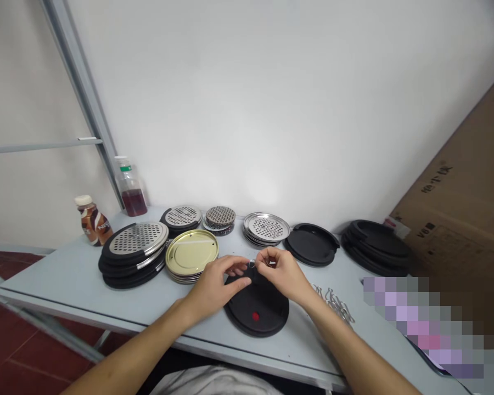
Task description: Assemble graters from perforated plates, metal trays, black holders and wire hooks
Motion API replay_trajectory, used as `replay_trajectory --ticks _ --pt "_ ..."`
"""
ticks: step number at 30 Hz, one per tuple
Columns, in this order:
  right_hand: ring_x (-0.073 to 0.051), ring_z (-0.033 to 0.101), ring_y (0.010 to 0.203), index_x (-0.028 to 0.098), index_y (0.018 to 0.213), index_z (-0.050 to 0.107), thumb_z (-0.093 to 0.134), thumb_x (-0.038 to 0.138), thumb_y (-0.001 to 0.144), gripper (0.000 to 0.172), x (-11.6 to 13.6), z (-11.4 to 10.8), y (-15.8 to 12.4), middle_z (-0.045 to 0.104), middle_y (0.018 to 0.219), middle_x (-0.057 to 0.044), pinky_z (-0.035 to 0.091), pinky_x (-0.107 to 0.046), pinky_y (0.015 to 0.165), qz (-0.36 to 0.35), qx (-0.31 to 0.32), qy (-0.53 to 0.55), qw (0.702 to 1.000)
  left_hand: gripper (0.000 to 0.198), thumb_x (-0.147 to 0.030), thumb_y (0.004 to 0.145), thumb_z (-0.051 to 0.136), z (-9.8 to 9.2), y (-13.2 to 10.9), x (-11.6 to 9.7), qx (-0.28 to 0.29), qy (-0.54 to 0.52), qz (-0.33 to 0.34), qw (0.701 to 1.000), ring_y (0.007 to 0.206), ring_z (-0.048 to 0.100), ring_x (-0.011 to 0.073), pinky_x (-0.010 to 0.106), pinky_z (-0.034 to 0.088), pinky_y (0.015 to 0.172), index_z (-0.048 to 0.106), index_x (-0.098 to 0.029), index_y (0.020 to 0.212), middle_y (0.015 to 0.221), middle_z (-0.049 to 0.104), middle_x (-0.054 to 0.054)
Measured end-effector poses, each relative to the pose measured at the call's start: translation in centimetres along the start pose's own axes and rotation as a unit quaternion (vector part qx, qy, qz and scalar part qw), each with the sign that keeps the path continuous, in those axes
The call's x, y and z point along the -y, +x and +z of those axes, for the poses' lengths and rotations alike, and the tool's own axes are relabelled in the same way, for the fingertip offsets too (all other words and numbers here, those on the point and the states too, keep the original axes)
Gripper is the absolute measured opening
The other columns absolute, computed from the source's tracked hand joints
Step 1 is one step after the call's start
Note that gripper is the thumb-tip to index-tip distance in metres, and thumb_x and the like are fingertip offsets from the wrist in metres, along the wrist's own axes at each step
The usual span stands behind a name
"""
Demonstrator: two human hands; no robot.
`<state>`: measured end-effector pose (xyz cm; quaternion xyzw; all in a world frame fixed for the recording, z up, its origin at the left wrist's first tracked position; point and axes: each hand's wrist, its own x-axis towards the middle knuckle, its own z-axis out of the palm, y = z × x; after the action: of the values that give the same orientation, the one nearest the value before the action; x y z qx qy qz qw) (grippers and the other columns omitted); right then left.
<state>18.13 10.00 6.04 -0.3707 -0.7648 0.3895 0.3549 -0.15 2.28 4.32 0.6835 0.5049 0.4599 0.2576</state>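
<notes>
A black round lid-like disc (260, 307) with a red dot lies on the table in front of me, partly covered by my hands. Above its far edge, my right hand (282, 271) pinches a small bent metal wire clip (252, 264). My left hand (224, 280) has its thumb and fingers apart; the fingertips reach the clip's left side and the thumb rests over the disc. Similar loose wire clips (333, 300) lie in a pile beside my right forearm.
Along the wall stand stacks of gold metal lids (192, 253), perforated discs in black rims (138, 241), steel perforated plates (267, 227) and black rims (376, 247). A brown-labelled bottle (94, 220) and a bottle of red liquid (132, 192) stand left, a cardboard box (456, 219) right.
</notes>
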Motion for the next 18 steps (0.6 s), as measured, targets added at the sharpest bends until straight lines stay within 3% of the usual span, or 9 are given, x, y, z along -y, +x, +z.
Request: replay_trajectory --ticks 6,11,15,18 --pt "-0.012 0.051 0.06 0.016 0.076 0.063 0.059 0.025 0.077 0.009 -1.7 1.6 -1.2 0.058 0.065 0.002 0.041 -0.024 0.058 0.017 0.002 0.052 0.998 0.014 -0.028 0.086 0.067 1.3 0.9 0.5 -0.001 -0.068 -0.038 0.997 0.081 0.068 0.0191 0.028 0.052 0.075 0.074 -0.017 0.09 0.086 0.075 0.004" --pt "-0.012 0.052 0.06 0.017 0.077 0.065 0.062 0.025 0.079 0.009 -1.5 2.2 -1.7 0.058 0.066 0.002 0.042 -0.025 0.058 0.012 0.001 0.053 0.999 0.017 -0.032 0.086 0.066 1.0 0.5 1.2 -0.035 -0.086 -0.051 0.994 0.081 0.068 0.0194 0.028 0.052 0.077 0.074 -0.017 0.089 0.085 0.075 0.005" --pt "-0.011 0.054 0.052 0.017 0.094 0.067 0.063 0.034 0.082 0.021 -1.8 1.6 -1.3 0.059 0.063 0.003 0.045 -0.026 0.055 0.039 0.071 0.168 0.982 0.018 -0.032 0.084 0.069 0.8 0.6 1.6 -0.066 -0.104 -0.067 0.99 0.076 0.068 0.0182 0.027 0.053 0.074 0.072 -0.017 0.092 0.082 0.073 0.004" --pt "-0.012 0.061 0.058 0.016 0.099 0.066 0.066 0.039 0.081 0.03 -1.9 0.8 -1.0 0.066 0.078 -0.001 0.05 -0.028 0.058 0.068 0.092 0.254 0.96 0.023 -0.031 0.083 0.07 1.0 0.6 1.6 -0.077 -0.122 -0.077 0.987 0.07 0.068 0.0168 0.025 0.053 0.066 0.067 -0.017 0.1 0.074 0.071 0.002"
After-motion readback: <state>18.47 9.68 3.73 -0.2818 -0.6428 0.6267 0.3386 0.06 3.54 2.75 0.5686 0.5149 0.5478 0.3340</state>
